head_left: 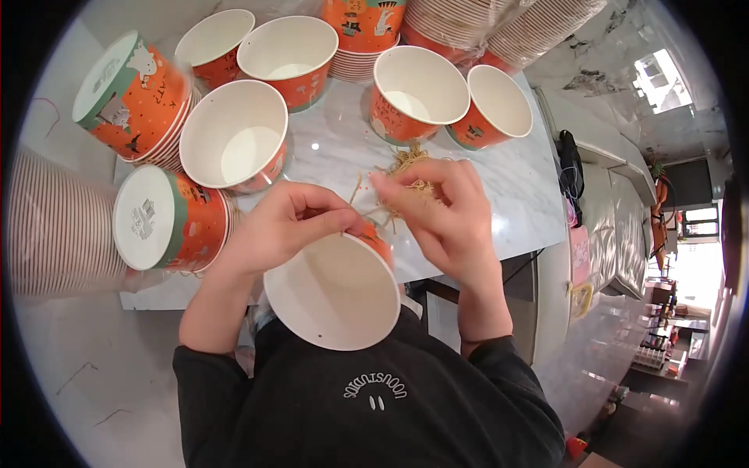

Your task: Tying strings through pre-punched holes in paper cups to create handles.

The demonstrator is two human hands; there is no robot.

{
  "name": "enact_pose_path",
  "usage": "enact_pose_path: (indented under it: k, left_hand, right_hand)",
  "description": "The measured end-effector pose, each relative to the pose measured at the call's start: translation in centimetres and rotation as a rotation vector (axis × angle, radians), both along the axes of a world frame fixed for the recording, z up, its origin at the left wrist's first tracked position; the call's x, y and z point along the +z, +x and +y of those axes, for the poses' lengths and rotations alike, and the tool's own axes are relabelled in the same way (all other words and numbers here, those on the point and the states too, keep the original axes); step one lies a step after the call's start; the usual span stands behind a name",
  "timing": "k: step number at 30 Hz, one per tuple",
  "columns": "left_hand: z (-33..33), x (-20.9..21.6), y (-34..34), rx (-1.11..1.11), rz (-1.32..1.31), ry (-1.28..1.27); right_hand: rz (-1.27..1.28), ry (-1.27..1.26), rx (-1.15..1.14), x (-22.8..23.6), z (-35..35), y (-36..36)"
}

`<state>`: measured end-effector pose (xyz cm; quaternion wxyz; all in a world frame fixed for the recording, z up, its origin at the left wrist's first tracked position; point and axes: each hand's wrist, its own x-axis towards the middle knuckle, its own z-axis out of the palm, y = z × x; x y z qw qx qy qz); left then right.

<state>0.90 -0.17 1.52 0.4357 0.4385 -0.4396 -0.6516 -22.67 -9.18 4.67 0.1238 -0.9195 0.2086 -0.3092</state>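
Note:
A white-lined orange paper bucket (331, 292) is tilted in front of my chest, its mouth facing up toward me. A small dark hole shows near its rim on the side closest to me. My left hand (292, 226) is closed at the bucket's far rim, thumb and fingers pinched there. Just right of it, my right hand (445, 210) pinches a thin strand of twine (373, 210) that runs toward the left fingertips. Where the strand meets the rim is hidden by my fingers. Behind my right hand lies a loose tangle of tan twine (407, 158) on the marble table.
Several open paper buckets (421, 86) stand across the back of the marble table (515, 195). Upside-down stacks of orange buckets (144, 218) lean at the left, next to a plastic-wrapped stack (58, 226). More wrapped stacks (460, 27) sit at the back. A padded bench (620, 210) is at the right.

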Motion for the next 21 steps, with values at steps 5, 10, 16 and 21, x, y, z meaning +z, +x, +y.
enact_pose_path:
  k: [5,10,16,21]
  left_hand:
    - [0.1,-0.4,-0.6,0.008,0.081,0.038]
    - [-0.1,-0.4,-0.3,0.000,0.072,0.069]
    - [-0.7,-1.8,0.1,-0.057,0.259,0.083]
    - [-0.9,-2.7,-0.8,0.111,-0.062,-0.138]
  right_hand:
    - [-0.107,0.121,0.128,-2.1,0.1,1.9]
    - [-0.115,0.466,0.212,-3.4,-1.3,1.2]
    - [-0.186,0.600,0.099,-3.6,-1.1,1.7]
    - [-0.259,0.586,0.027,-4.6,-0.2,2.8]
